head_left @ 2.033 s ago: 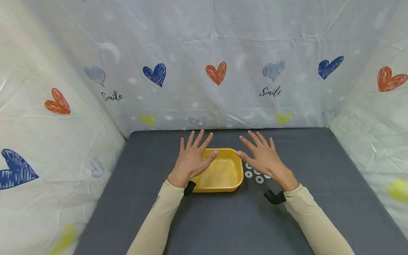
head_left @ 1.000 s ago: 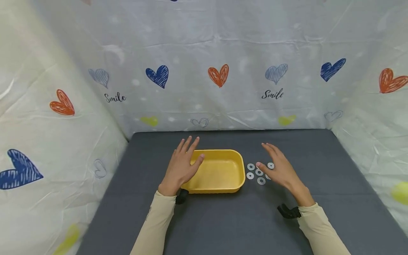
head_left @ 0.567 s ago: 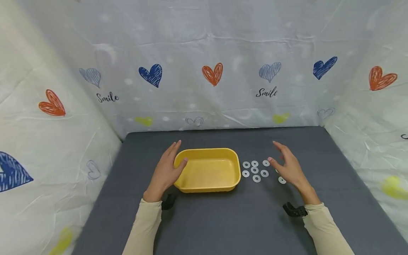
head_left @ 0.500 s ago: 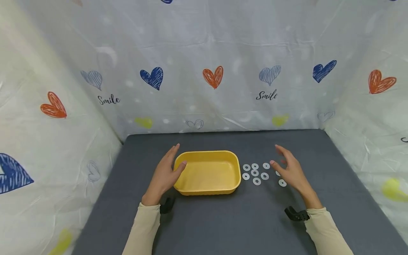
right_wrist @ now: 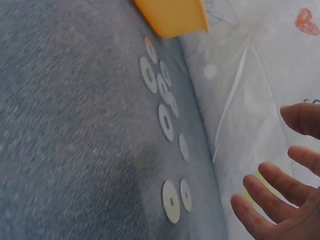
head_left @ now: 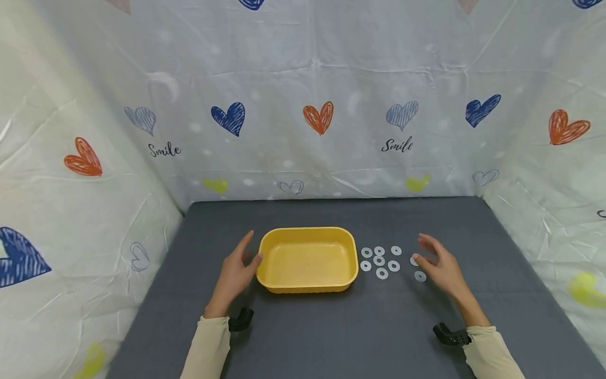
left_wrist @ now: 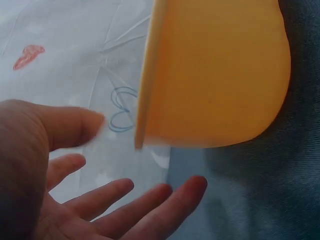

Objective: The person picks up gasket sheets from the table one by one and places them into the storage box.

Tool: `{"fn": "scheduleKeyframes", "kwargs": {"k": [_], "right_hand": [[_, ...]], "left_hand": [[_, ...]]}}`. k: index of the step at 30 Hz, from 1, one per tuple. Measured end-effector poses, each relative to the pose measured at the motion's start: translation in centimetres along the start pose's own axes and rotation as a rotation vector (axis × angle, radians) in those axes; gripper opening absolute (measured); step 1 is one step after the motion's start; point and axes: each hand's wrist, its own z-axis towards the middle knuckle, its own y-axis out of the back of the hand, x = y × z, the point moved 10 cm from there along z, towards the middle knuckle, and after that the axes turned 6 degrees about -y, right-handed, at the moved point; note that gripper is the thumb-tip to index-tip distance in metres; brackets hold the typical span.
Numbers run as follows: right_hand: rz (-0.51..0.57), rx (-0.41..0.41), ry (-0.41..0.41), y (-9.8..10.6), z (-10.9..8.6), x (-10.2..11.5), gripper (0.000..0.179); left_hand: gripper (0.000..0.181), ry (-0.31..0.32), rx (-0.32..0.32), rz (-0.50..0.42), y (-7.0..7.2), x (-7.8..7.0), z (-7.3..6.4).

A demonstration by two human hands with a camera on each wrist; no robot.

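A shallow yellow tray [head_left: 307, 288] with rounded corners rests on the dark grey table. To its right lie several flat metal washers [head_left: 382, 273], loosely grouped, with two a little apart near the right hand. My left hand [head_left: 234, 276] hovers at the tray's left end, fingers spread and holding nothing; the left wrist view shows a gap between its thumb and the tray wall [left_wrist: 215, 75]. My right hand [head_left: 442, 271] is above the table by the two outer washers, fingers relaxed, partly covering one washer [head_left: 414, 261]. In the right wrist view its palm holds nothing.
The grey table [head_left: 331, 337] reaches back to a pale curtain [head_left: 274, 68] printed with hearts, which also encloses both sides. A dark strap device [head_left: 242, 320] sits on the left wrist and another dark device [head_left: 452, 336] on the right.
Both hands have drawn apart and lowered, the left leftward off the tray, the right rightward past the main washer group. More washers are now uncovered. Tray and washers stay in place.
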Motion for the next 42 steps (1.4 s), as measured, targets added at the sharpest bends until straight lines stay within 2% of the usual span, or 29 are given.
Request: {"fn": "scheduleKeyframes", "kwargs": {"k": [7,13,19,22,27,29,33,39,42], "right_hand": [[0.018,0.019,-0.078,0.6,-0.2,-2.2,0.056],[0.045,0.027,-0.109,1.0,-1.0,-4.0,0.055],[-0.001,0.095,-0.155,0.5,-1.3,-4.9,0.056],[-0.026,0.090,-0.152,0.3,-1.3,-5.2,0.052],[-0.021,-0.002,-0.169,1.1,-1.1,-6.1,0.042],[-0.010,-0.013,-0.187,1.2,-1.1,-6.5,0.041],[-0.013,0.005,-0.200,1.0,-1.0,-7.0,0.040],[-0.119,0.050,-0.163,0.5,-0.9,-6.9,0.033],[-0.138,0.053,-0.162,0.5,-0.9,-7.0,0.030]], "left_hand": [[0.061,0.123,0.013,-0.190,-0.4,2.0,0.3],[0.056,0.153,-0.007,-0.286,-0.8,2.8,0.2],[0.055,0.180,-0.052,-0.301,-0.4,3.1,0.3],[0.058,0.194,-0.054,-0.291,-0.3,3.4,0.2],[0.062,0.223,-0.042,-0.320,-0.3,3.9,0.2],[0.062,0.231,-0.040,-0.332,-0.4,4.2,0.0],[0.062,0.223,-0.023,-0.342,-0.4,4.3,-0.2],[0.061,0.206,0.007,-0.329,-0.4,4.1,-0.2],[0.062,0.200,0.022,-0.333,-0.6,3.9,-0.1]]}}
